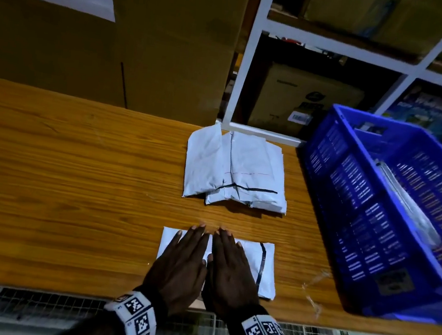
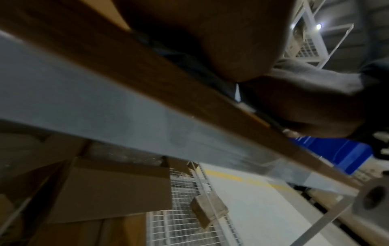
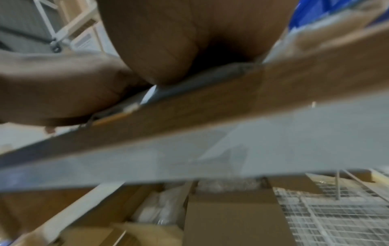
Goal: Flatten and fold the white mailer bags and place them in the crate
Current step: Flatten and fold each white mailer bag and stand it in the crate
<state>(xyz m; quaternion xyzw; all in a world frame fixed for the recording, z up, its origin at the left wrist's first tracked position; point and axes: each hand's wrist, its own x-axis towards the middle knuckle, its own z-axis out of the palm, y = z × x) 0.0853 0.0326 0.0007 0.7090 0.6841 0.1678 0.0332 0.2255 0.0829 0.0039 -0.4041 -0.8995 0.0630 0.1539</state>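
**Mailer pressed flat on surface**

Folded white mailer bag (image 1: 262,268) at near edge of wooden surface (image 1: 72,176), under left hand (image 1: 178,268) and right hand (image 1: 231,275), fingers straight, flat. Beyond: stacked mailers (image 1: 236,169). Right: blue crate (image 1: 376,216). No legible writing.

Right hand (image 3: 151,43) seen from below, heel pressing white mailer bag (image 3: 151,93) flat at tabletop edge (image 3: 210,106). Left hand (image 3: 52,89) just beside, on same bag. Blue crate (image 3: 305,11) at upper right, blurred. Below tabletop: cardboard boxes (image 3: 231,221), wire mesh (image 3: 336,216).
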